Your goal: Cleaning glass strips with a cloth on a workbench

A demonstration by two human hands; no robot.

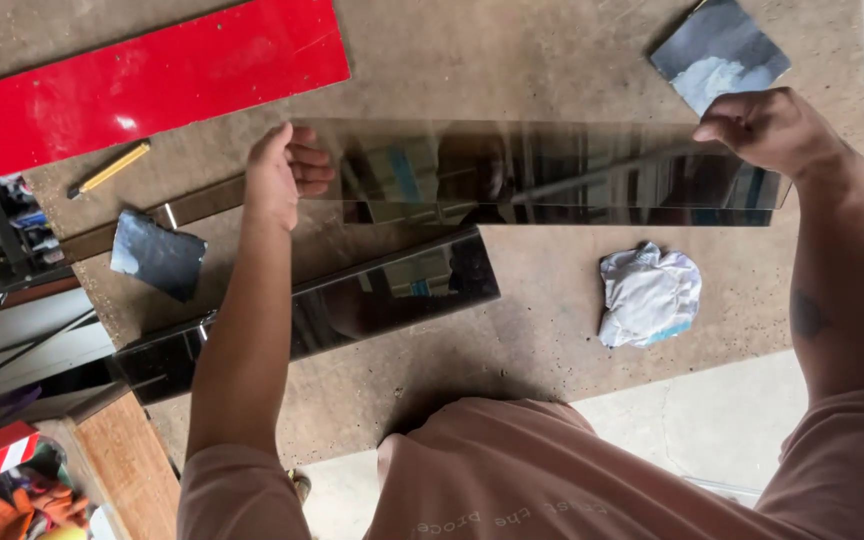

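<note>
A long dark tinted glass strip (pixel 542 170) stretches across the wooden worktable (pixel 532 330), reflecting the surroundings. My left hand (pixel 280 172) grips its left end and my right hand (pixel 767 128) grips its right end near the top edge. A second dark glass strip (pixel 392 292) lies flat just below, running under my left forearm toward the table's left edge.
A red glossy panel (pixel 152 80) lies at the top left, a yellow pencil (pixel 109 169) beside it. Two dark glass offcuts (pixel 157 253) (pixel 719 50) rest on the table. A crumpled white cloth (pixel 647 295) sits at the right. Boxes and clutter (pixel 12 470) fill the lower left.
</note>
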